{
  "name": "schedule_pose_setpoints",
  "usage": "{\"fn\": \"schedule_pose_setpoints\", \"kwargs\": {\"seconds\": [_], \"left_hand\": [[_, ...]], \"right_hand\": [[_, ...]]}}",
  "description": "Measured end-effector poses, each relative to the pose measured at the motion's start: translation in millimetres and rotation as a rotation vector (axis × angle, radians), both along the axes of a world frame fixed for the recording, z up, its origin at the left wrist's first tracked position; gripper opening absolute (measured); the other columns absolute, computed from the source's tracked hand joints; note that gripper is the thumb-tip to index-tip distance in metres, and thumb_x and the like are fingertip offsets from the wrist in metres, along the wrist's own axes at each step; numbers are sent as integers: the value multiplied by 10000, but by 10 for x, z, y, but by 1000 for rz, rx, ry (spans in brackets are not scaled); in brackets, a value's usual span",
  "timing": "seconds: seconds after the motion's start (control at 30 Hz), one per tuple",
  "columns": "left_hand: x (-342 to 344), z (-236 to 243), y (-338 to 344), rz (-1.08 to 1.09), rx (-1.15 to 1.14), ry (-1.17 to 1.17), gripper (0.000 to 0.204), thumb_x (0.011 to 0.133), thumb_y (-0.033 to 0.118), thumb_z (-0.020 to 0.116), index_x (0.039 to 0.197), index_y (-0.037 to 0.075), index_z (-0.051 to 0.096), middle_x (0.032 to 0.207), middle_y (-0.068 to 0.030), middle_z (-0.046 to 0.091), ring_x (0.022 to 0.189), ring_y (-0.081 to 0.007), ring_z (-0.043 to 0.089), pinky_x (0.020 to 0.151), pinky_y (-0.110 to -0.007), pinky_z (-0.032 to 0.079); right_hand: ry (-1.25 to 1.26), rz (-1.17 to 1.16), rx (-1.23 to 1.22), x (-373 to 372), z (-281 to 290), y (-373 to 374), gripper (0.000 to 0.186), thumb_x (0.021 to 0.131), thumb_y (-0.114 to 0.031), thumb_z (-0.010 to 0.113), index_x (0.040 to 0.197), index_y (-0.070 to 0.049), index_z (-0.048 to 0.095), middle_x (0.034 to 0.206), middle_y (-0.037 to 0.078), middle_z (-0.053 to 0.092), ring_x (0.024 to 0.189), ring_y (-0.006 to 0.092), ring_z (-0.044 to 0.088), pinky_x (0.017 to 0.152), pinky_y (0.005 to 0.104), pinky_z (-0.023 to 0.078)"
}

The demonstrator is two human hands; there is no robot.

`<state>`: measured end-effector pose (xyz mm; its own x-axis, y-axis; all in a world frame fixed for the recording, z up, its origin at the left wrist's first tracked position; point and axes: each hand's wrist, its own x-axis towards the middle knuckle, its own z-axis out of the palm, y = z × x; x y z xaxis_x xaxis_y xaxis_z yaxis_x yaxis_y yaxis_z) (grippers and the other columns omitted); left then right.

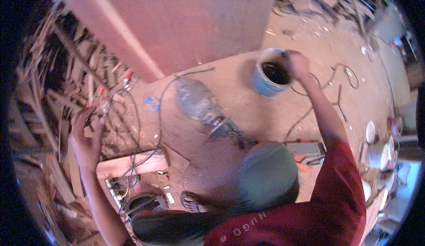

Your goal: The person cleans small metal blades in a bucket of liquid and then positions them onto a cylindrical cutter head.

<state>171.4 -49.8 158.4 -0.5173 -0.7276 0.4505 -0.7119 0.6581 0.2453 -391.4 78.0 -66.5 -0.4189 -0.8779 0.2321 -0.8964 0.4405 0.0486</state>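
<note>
While holding the blue bucket [267, 88] with the right hand [297, 64], best keep its rim level, as likely to spill if tipped; contains dark matter [275, 73], liquid or solid, cannot tell. Stands or hangs, cannot tell which, just off the lower right corner of the reddish board [190, 29], toward the far part of the floor [367, 95]. Grips with right fingers closed at the bucket's right rim; blurred, so cannot tell whether pinching rim or handle. Reaches well forward on that side, forearm slanting inward from the red sleeve [338, 175]. Extends the left hand [82, 142] out beside the inner edge of the scrap-wood pile [40, 113], fingers bent and parted, apparently around nothing. For steadiness, probably support the bucket's left side too, and keep clear of the dark cable [160, 97] lying near the board's lower edge.
</note>
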Motion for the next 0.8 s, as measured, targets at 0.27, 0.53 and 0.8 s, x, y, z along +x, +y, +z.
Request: {"fn": "schedule_pose_setpoints", "kwargs": {"seconds": [0.27,0.53,0.8], "left_hand": [[-46,316,803,25,477,675,289,858,35,612,1138,-22,566,1015,-91,636,947,-153,599,853,-256,458],[312,176,909,9,489,1161,321,878,97,599,1167,-26,533,1061,-153,634,938,-211,631,768,-305,525],[715,106,897,227,363,1283,161,865,94,643,946,-46,645,792,-99,675,665,-122,635,579,-228,507]], "right_hand": [[-1339,500,-525,1973,2154,-680,215,862,-187,649,986,-18,605,866,63,647,776,124,620,645,247,495],[-1711,1169,-162,4245,2920,-1088,173,836,-132,679,931,-5,610,817,60,672,700,84,625,591,194,493],[-1865,1207,-45,4956,2617,-1106,236,862,-137,650,1041,3,589,925,65,668,794,104,629,673,231,505]]}}
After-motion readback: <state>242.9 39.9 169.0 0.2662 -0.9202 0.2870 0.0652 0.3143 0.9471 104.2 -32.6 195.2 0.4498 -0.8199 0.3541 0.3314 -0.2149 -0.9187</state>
